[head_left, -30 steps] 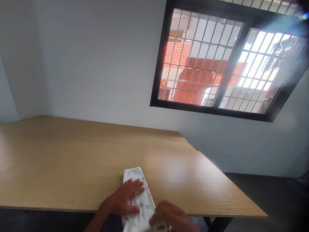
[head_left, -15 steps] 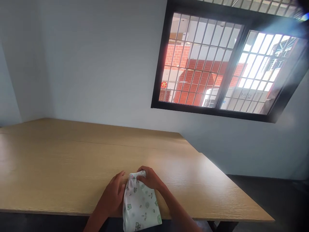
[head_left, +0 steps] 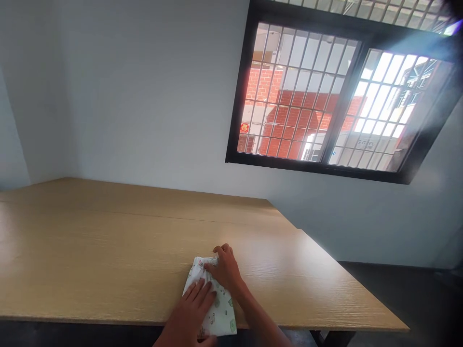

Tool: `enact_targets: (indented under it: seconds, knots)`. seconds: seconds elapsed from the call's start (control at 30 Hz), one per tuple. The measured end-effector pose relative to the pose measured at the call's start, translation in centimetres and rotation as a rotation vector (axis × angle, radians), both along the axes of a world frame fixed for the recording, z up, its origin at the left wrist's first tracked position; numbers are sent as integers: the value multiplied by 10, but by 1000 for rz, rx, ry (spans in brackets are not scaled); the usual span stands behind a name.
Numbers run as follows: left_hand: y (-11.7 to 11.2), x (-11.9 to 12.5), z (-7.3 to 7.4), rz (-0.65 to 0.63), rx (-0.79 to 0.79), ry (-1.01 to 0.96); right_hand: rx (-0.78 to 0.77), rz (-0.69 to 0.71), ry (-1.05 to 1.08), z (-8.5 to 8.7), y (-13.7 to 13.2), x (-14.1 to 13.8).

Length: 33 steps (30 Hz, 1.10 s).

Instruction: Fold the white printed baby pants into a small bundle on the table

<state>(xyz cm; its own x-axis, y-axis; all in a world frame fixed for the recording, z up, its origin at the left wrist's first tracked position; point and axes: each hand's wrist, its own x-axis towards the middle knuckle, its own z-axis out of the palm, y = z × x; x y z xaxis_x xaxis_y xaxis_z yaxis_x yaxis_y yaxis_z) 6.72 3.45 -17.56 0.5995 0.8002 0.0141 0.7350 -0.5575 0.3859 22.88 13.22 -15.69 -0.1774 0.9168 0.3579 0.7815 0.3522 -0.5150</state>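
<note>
Folded white pants with small green and grey animal prints lie at the table's front edge, their gathered waistband facing away from me. The lower end reaches slightly past the edge. My left hand rests flat on the lower left of the pants, fingers stretched out, and covers much of the print. At the upper right corner is my right hand, its thumb on the fabric near the waistband. The other fingers of that hand are bent and apart from the thumb, beyond the pants' edge.
The wooden table spreads wide to the left and back, with a seam across it. Its right edge slants away toward the dark floor. Behind stands a pale wall with a barred window.
My left hand has moved from beside the pants onto them and now lies flat. The right hand has loosened from the waistband, its fingers spreading. The pants look flatter.
</note>
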Motion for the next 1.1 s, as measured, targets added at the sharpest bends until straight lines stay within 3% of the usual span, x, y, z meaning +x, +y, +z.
enact_targets:
  seconds: [0.1,0.2,0.33,0.4,0.53,0.63,0.77,0.87,1.0,1.1]
  knots:
    - [6,-14,-16,-75,62,24,58,-27,-9,5,-24,4]
    - [5,-28,-28,-61,176,31,43,104,-11,7,-58,13]
    - [3,-30,-20,30,113,122,-128,416,-138,5,-86,25]
    - [6,-26,-12,66,84,127,-187,469,-210,5,-84,27]
    - [15,-23,-6,103,95,34,-208,406,-267,7,-66,26]
    - [14,-27,-10,94,78,-5,-145,445,-265,0,-68,33]
    - [2,-41,-23,8,160,-115,-114,495,-291,-19,-90,51]
    - [-4,-55,-38,-106,308,-359,-151,482,-282,-26,-101,63]
    - [-1,-65,-58,-173,352,-644,-67,498,-58,-28,-107,71]
    - [1,-62,-54,4,172,-782,-14,274,242,-30,-104,67]
